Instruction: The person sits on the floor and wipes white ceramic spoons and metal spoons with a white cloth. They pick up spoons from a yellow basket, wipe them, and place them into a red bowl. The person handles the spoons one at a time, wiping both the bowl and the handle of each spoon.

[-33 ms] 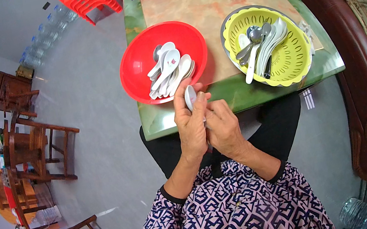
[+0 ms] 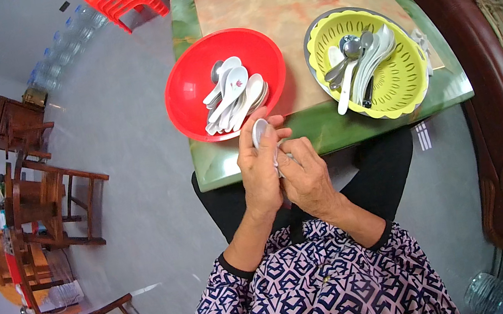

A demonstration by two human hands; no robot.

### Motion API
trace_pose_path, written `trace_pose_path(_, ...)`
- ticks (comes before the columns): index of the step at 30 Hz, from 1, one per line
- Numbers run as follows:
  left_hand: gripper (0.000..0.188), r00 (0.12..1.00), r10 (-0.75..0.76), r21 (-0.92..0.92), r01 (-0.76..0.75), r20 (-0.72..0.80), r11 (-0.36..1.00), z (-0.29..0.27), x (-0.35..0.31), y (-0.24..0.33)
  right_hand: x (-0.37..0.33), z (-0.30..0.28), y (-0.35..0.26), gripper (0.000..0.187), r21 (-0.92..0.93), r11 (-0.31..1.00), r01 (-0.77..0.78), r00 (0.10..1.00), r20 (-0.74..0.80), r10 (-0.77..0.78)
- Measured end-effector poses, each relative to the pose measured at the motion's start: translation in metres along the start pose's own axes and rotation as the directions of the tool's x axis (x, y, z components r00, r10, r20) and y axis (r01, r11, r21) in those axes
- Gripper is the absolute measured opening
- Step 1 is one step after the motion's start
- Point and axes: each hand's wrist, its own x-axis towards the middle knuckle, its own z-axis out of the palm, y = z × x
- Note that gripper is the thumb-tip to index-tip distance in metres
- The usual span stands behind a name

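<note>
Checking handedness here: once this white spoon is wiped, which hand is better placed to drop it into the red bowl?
Probably the left hand: it grips the white spoon, directly below the red bowl. The right hand holds the cloth.

A white ceramic soup spoon (image 2: 259,133), bowl end pointing up and away, is standing nearly upright with a white cloth (image 2: 279,160) wrapping its handle, just in front of the green tabletop (image 2: 327,130) edge, below the red bowl (image 2: 187,94).

Left hand (image 2: 261,172) and right hand (image 2: 306,177) together grip a white spoon (image 2: 259,133) at the table (image 2: 327,130) edge, just below the red bowl (image 2: 187,94) of spoons.
</note>
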Motion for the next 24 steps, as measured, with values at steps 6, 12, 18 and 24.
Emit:
trace_pose_path(6, 0.036, 0.964, -0.138, -0.524, 0.241, 0.228, 0.817, -0.045, 0.018, -0.004, 0.003, -0.037, 0.001, 0.039, 0.204, 0.937, -0.285, 0.926, 0.309, 0.214)
trace_pose_path(12, 0.043, 0.935, -0.316, -0.503, 0.355, 0.164, 0.788, -0.020, 0.006, -0.003, 0.035, -0.023, 0.003, 0.041, 0.068, 0.981, -0.184, 0.979, 0.106, 0.176)
trace_pose_path(18, 0.039, 0.933, -0.311, -0.495, 0.358, 0.179, 0.791, -0.030, 0.005, -0.014, 0.030, -0.008, 0.011, 0.028, -0.034, 0.999, 0.005, 0.980, 0.198, 0.002)
trace_pose_path(24, 0.047, 0.915, -0.337, -0.387, 0.400, 0.223, 0.831, -0.035, 0.009, -0.014, 0.022, -0.023, 0.016, 0.019, 0.128, 0.990, -0.062, 0.927, 0.375, 0.010)
